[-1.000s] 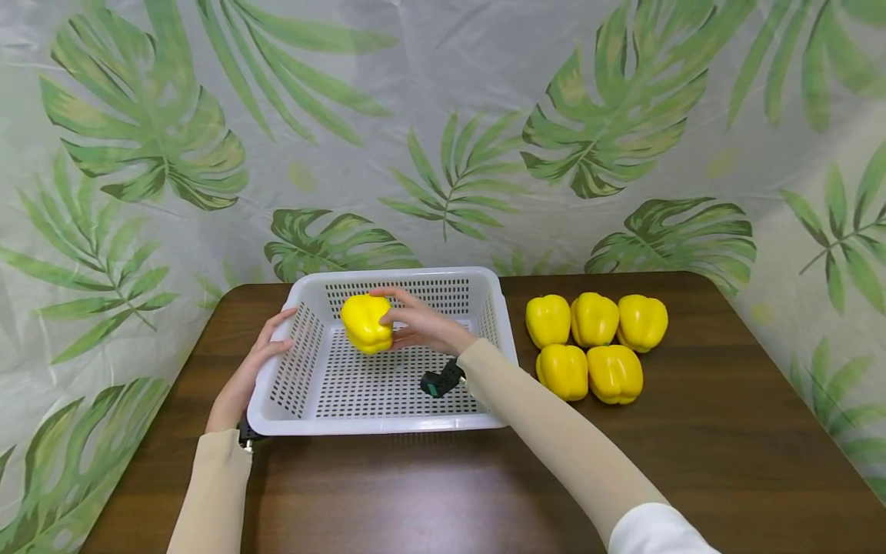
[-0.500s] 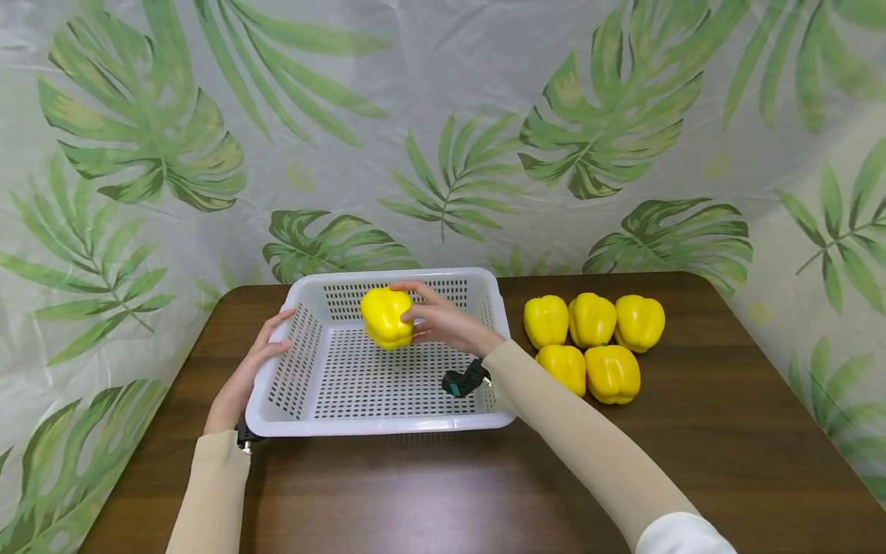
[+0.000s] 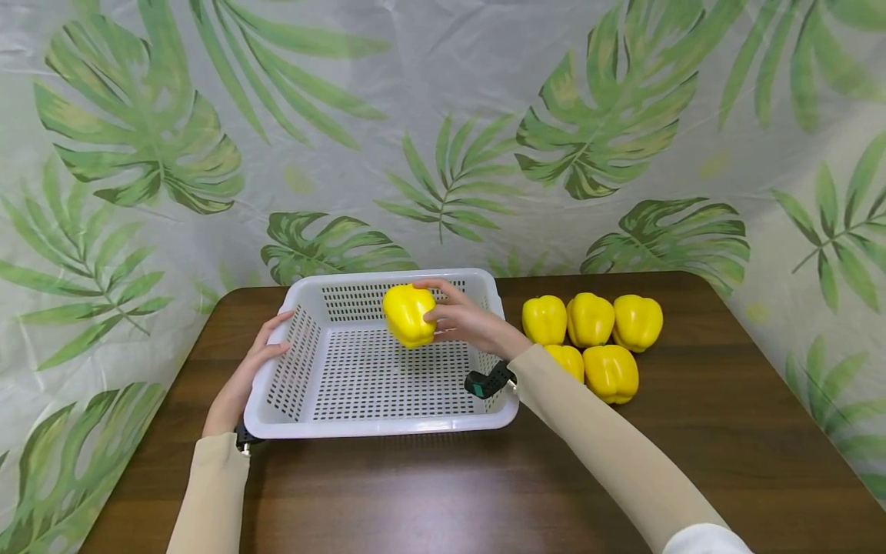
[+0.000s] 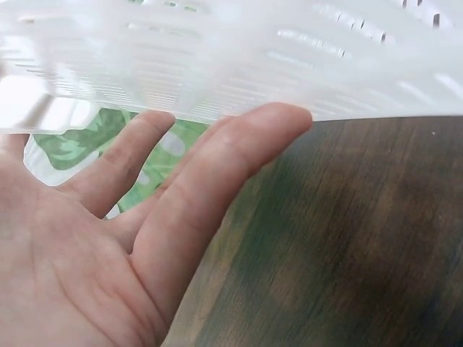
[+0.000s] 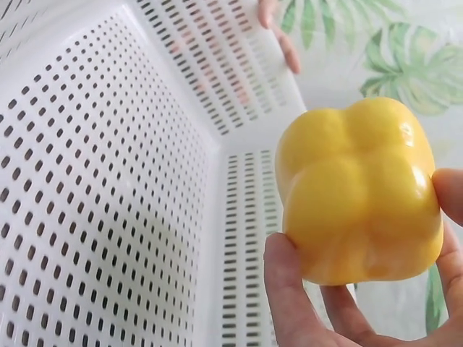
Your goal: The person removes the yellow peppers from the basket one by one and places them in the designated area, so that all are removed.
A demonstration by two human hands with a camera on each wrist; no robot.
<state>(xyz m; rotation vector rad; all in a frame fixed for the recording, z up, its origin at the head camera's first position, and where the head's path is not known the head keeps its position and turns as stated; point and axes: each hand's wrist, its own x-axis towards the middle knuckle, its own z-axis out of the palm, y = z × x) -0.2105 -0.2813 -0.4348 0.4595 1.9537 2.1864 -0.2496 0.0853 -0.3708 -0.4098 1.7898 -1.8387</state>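
My right hand (image 3: 471, 323) holds a yellow bell pepper (image 3: 408, 317) above the right half of a white perforated plastic basket (image 3: 381, 425). In the right wrist view the lobed end of the pepper (image 5: 362, 195) faces the camera, with thumb and fingers set against its sides. My left hand (image 3: 238, 377) rests against the left side of the basket, its fingertips at the rim. The left wrist view shows the fingers (image 4: 210, 173) nearly straight, touching the basket's outer wall (image 4: 239, 43).
On the brown wooden table (image 3: 388, 492), several more yellow bell peppers (image 3: 590, 319) sit in two rows right of the basket. The right forearm partly hides one front pepper (image 3: 566, 360). A leaf-patterned cloth (image 3: 450, 154) hangs behind the table.
My right hand has carried the bell pepper rightward over the basket, slightly upward in the head view. The left hand keeps its place at the left rim.
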